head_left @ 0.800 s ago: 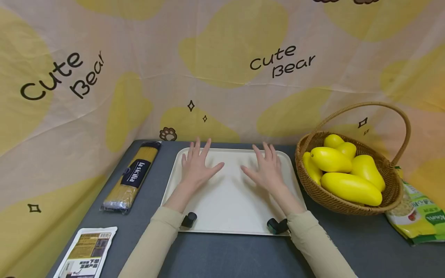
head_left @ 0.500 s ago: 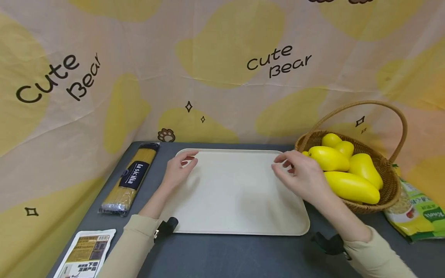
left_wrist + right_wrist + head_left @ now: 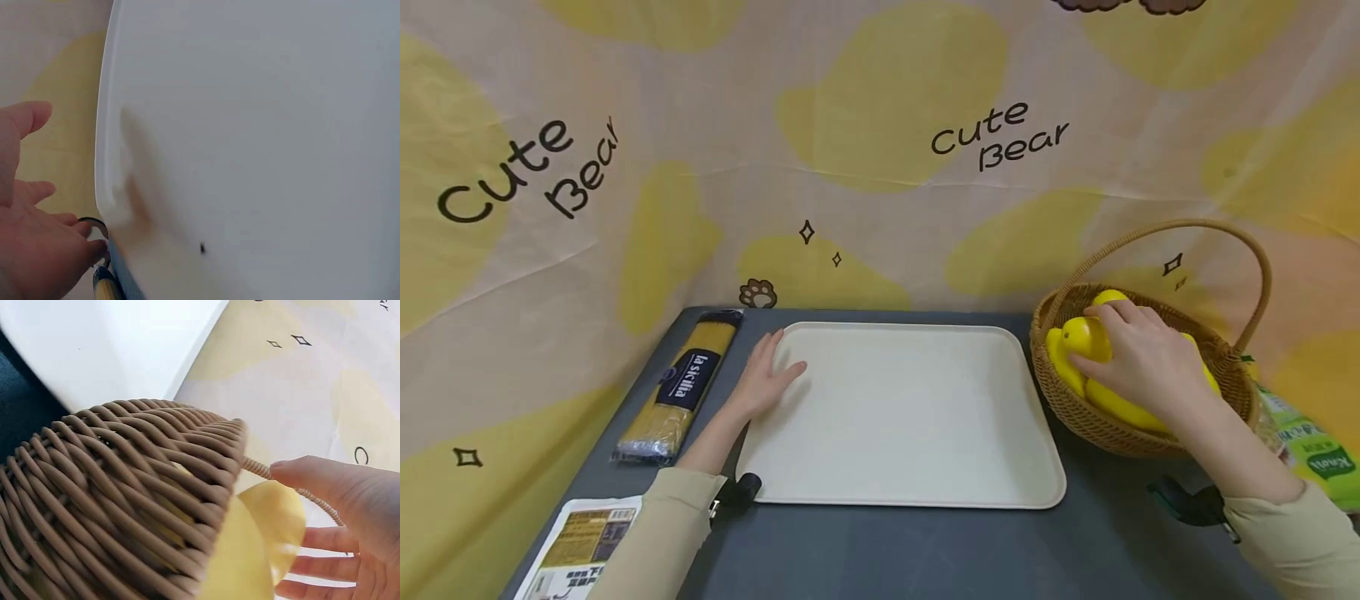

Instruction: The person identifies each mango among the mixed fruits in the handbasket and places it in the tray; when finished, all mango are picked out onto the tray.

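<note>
In the head view my left hand point(image 3: 762, 385) hovers with fingers spread by the left rim of the white tray point(image 3: 902, 417). The left wrist view shows this hand point(image 3: 44, 231) beside the tray point(image 3: 250, 125), holding nothing. My right hand point(image 3: 1150, 358) is over the wicker basket point(image 3: 1075, 421), thumb and fingers spread on either side of a yellow mango-shaped fruit point(image 3: 1084, 337). Seen from the right wrist, the hand point(image 3: 350, 531) is beyond the basket's woven side point(image 3: 125, 494), close to a yellow fruit point(image 3: 272, 519); a firm grip is not visible.
A pasta pack point(image 3: 688, 383) lies left of the tray, with a white-edged pouch point(image 3: 580, 546) nearer the front. Behind the basket's right side is a green and yellow bag point(image 3: 1318, 450). The basket's tall handle point(image 3: 1206, 223) arches above the fruit. Printed cloth point(image 3: 865, 100) hangs behind.
From above the tray, my right hand has moved right to the fruit in the basket. My left hand has shifted left to the tray's rim, its fingers spread again after bending.
</note>
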Demonstrator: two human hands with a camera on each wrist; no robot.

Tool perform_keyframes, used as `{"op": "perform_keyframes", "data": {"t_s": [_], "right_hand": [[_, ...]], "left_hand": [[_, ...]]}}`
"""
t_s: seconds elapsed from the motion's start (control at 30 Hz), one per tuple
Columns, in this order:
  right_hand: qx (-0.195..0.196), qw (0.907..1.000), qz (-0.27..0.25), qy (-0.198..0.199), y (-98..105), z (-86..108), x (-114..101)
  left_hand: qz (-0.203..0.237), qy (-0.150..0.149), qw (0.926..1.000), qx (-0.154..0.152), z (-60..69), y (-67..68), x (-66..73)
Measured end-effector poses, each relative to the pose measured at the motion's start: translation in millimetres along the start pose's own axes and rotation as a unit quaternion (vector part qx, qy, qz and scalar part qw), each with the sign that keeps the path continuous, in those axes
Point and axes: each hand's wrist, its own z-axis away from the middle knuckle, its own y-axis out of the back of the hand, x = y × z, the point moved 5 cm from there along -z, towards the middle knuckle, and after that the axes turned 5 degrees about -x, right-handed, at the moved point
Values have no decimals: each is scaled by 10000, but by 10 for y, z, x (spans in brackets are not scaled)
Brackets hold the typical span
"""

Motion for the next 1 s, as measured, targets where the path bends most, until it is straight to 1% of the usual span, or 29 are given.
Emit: {"op": "perform_keyframes", "data": {"t_s": [0.07, 0.2, 0.27, 0.33, 0.47, 0.6, 0.67, 0.77, 0.83, 0.9, 1.0], "right_hand": [[-46, 10000, 34, -8, -33, 0, 16], [-167, 9998, 76, -27, -81, -15, 41], [-165, 9998, 114, -7, -89, -22, 44], [-152, 9998, 161, 15, -90, -24, 43], [-74, 9999, 154, -20, -61, -3, 40], [102, 9999, 12, -97, 63, 79, 4], [256, 9996, -48, -131, 161, 136, -42], [589, 9981, -154, -69, 303, 220, -159], [823, 9961, -294, 88, 363, 260, -268], [1055, 9925, -483, 392, 381, 274, -400], [1285, 9838, -807, 953, 307, 245, -621]], "left_hand": [[-33, 62, 10000, -69, 2, 10, -12], [-28, 233, 9990, -378, 18, 11, -46], [-19, 276, 9983, -521, 29, 7, -67], [-23, 259, 9977, -618, 37, 4, -85], [-28, 128, 9972, -732, 41, 5, -104], [-56, 105, 9963, -850, 34, 15, -127], [-68, 124, 9959, -890, 29, 20, -144], [-56, 115, 9960, -881, 36, 33, -153], [-23, 76, 9967, -806, 39, 39, -159], [4, 42, 9973, -733, 40, 40, -167], [-51, -24, 9973, -727, 42, 27, -176]]}}
